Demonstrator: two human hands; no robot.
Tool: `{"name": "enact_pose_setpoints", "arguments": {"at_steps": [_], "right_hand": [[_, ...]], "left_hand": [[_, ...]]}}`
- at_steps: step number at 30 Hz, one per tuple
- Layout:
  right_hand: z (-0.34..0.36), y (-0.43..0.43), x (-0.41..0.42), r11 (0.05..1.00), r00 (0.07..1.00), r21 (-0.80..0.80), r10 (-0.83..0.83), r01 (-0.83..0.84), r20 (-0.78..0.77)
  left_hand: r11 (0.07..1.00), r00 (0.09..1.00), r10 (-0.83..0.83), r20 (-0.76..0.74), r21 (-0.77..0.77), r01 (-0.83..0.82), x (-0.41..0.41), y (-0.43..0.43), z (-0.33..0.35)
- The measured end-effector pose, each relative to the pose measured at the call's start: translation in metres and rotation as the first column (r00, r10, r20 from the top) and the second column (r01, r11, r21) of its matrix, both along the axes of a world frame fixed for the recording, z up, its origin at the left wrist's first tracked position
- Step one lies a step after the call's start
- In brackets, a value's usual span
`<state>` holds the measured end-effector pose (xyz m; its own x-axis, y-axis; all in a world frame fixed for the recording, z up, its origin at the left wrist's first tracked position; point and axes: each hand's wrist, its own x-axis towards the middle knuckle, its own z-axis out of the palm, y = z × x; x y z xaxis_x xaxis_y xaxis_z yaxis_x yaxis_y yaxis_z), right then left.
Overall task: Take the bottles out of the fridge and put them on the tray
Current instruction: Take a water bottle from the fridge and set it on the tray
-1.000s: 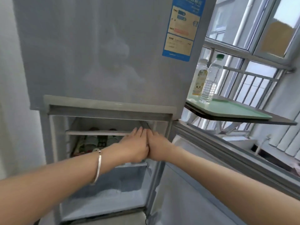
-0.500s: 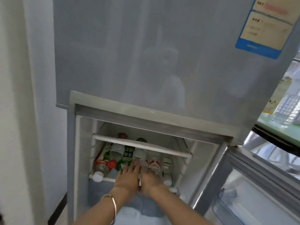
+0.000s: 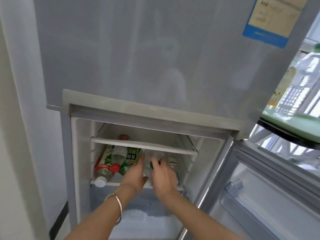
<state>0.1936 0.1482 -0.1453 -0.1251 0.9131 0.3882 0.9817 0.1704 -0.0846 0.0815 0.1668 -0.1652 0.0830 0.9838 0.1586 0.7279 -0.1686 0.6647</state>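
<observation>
The fridge's (image 3: 152, 116) lower compartment stands open. Several bottles lie on its wire shelf: a red-labelled bottle (image 3: 103, 168) with a white cap at the left, and a green-labelled bottle (image 3: 129, 159) beside it. A clear bottle (image 3: 150, 157) with a dark green cap lies further right. My left hand (image 3: 136, 176) presses along that clear bottle's left side. Around its cap end my right hand (image 3: 164, 176) is curled. A green tray (image 3: 294, 119) at the right edge carries two upright bottles (image 3: 294, 84).
An empty white shelf (image 3: 143, 144) sits just above the bottles. The open lower door (image 3: 259, 187) with a clear bin (image 3: 242, 196) swings out on the right. The shut upper door (image 3: 138, 49) hangs overhead. A white wall (image 3: 17, 118) borders the left.
My head has dropped and come closer to the fridge. Both hands went from the compartment's front into the bottle shelf and closed around the clear bottle.
</observation>
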Motion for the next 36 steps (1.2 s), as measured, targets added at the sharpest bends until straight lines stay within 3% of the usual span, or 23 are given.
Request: {"name": "enact_pose_setpoints", "arguments": {"at_steps": [6,8,13,16,18,21,24,28,31,33,36], "right_hand": [[0.067,-0.046,0.017,0.990,0.995,0.108,0.091,-0.094,0.032],[0.088,-0.063,0.028,0.983,0.988,0.096,0.156,-0.155,-0.006],[0.133,-0.115,0.060,0.980,0.938,-0.123,0.109,-0.157,-0.328],[0.146,-0.143,0.083,0.925,0.929,-0.353,0.000,-0.141,-0.370],[0.150,-0.154,0.095,0.904,0.888,-0.392,-0.032,-0.170,-0.459],[0.168,-0.170,0.113,0.926,0.761,-0.325,-0.068,-0.193,-0.645],[0.198,-0.186,0.131,0.946,0.700,-0.260,-0.051,-0.195,-0.712],[0.238,-0.197,0.158,0.972,0.568,-0.169,-0.049,-0.161,-0.822],[0.273,-0.198,0.191,0.997,0.507,-0.066,-0.031,-0.051,-0.861],[0.297,-0.198,0.214,1.000,0.473,0.024,0.015,0.013,-0.881],[0.324,-0.189,0.248,0.982,0.494,0.141,0.061,0.126,-0.867]], "left_hand": [[0.968,0.996,0.034,0.086,0.243,-0.054,0.030,-0.028,0.045],[0.968,0.993,0.010,0.117,0.248,-0.039,0.035,-0.043,0.054],[0.973,0.974,-0.083,0.210,0.230,0.034,0.045,-0.091,0.102],[0.965,0.963,-0.132,0.233,0.251,0.072,0.056,-0.118,0.146],[0.952,0.966,-0.165,0.197,0.289,0.104,0.065,-0.134,0.168],[0.914,0.954,-0.237,0.182,0.373,0.156,0.087,-0.154,0.196],[0.868,0.922,-0.337,0.191,0.442,0.226,0.103,-0.162,0.223],[0.831,0.810,-0.488,0.324,0.455,0.319,0.122,-0.158,0.263],[0.828,0.724,-0.529,0.443,0.457,0.326,0.158,-0.150,0.299],[0.813,0.709,-0.546,0.446,0.487,0.320,0.188,-0.145,0.320],[0.795,0.693,-0.578,0.432,0.490,0.358,0.228,-0.141,0.341]]}}
